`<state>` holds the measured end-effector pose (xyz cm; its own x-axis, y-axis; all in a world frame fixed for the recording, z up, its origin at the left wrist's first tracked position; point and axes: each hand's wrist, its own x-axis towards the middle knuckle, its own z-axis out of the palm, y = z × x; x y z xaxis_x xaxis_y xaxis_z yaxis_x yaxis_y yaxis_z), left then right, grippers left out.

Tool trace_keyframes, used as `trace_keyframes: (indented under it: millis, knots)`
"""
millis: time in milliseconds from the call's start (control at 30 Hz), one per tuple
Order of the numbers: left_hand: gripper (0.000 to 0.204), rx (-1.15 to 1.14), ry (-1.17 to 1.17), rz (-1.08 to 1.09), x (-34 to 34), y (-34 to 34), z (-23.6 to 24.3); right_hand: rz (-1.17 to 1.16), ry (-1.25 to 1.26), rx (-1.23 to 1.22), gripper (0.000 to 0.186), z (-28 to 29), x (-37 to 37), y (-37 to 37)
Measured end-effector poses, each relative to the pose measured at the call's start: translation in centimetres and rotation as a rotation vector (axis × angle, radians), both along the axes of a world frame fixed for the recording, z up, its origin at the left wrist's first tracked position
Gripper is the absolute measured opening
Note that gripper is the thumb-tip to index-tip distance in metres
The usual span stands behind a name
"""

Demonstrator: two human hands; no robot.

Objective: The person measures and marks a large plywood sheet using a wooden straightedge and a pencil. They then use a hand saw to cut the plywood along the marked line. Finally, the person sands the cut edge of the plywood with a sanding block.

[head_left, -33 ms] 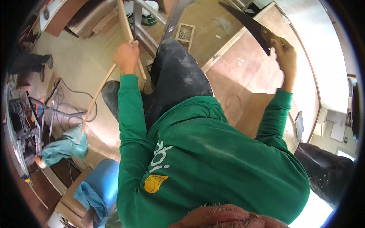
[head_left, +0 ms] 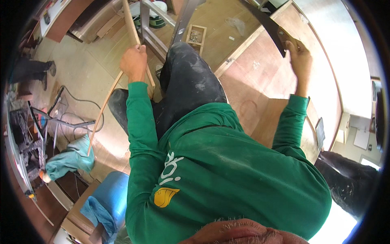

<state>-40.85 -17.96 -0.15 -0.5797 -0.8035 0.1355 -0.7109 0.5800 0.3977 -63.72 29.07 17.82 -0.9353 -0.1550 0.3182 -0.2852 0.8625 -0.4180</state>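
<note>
1. Spreading under everything, the brown plywood floor [head_left: 260, 77] fills the right part of the view, meeting paler boards along a diagonal edge toward the left.
2. The person's green sweatshirt [head_left: 227, 171] carries a yellow shield-shaped patch [head_left: 165, 197] low on the left chest, with pale curling lettering just above it.
3. A blue padded seat [head_left: 111, 195] sits at the lower left edge of the floor, a teal cloth [head_left: 71, 159] bunched just beyond it.
4. The thin wooden strip [head_left: 131, 24] runs long and slim from the top edge down toward the lower left. Its long axis passes through the left hand [head_left: 134, 63], which is closed in a full fist around it near mid-length.
5. The hand saw [head_left: 266, 24] lies up and left of the right hand [head_left: 298, 55]. That hand is wrapped shut on the wooden handle, and the dark blade slants away toward the top edge.
6. The strip is well apart from the saw, with the dark-trousered knee [head_left: 191, 77] between them; the left hand alone holds it.
7. A small wooden tray of screws [head_left: 196, 35] lies on the floor beyond the knee, a white bucket [head_left: 156, 12] near it.
</note>
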Motion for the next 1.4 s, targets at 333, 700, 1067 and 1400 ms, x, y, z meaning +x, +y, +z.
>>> trace_keyframes:
  millis: [333,700,1067,1400]
  knots:
    - [0.059,-0.035,0.149,-0.049,1.4,0.2,0.6,-0.072,0.102,0.037,0.077,-20.1,0.8,0.9]
    - [0.037,-0.105,0.57,0.008,9.0,-5.7,5.8,-0.106,-0.363,0.368,0.082,-32.5,5.0,1.7]
    - [0.031,-0.038,0.771,0.12,13.6,-10.9,7.3,0.919,-0.185,-0.167,0.035,-7.3,9.5,-26.9]
    - [0.033,-0.209,0.991,0.215,17.0,-14.2,1.2,1.467,-0.62,0.875,0.037,-20.3,20.1,-62.5]
